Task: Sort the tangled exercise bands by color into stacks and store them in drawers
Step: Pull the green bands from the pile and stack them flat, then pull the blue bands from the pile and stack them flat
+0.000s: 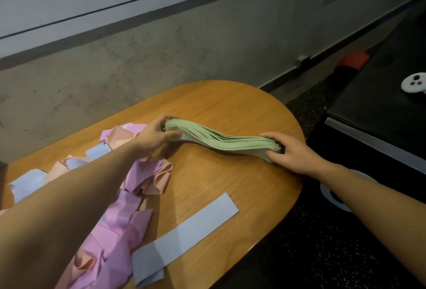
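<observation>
A rounded wooden table [230,187] serves as the reference surface. Nearest the camera, at the table's near edge, a flat pale blue band [184,235] lies stretched out on the wood, its near end folded under. Beside it, toward the table's left side, a tangled heap of purple bands [119,226] mixes with peach bands [163,178] and further blue bands [27,182]; the person's left forearm crosses above this heap. Farther across the table, past its middle, a thick stack of green bands [221,141] runs from the heap's far end toward the table's right edge. The stack's left end is raised off the wood and its right end rests near the table's right rim. The left hand [156,134] grips the raised left end, with the thumb on the near side and the fingers curled over the top. The right hand [290,152] closes on the right end, with the fingers laid over the top and the thumb pressing the near edge. Beyond the table's right rim, a dark speckled floor [322,242] extends to a black padded bench [380,104], on which a white controller [413,85] lies. An orange and black object [351,60] sits on the floor behind the bench. Behind the table's far edge rises a grey concrete wall [138,53].
</observation>
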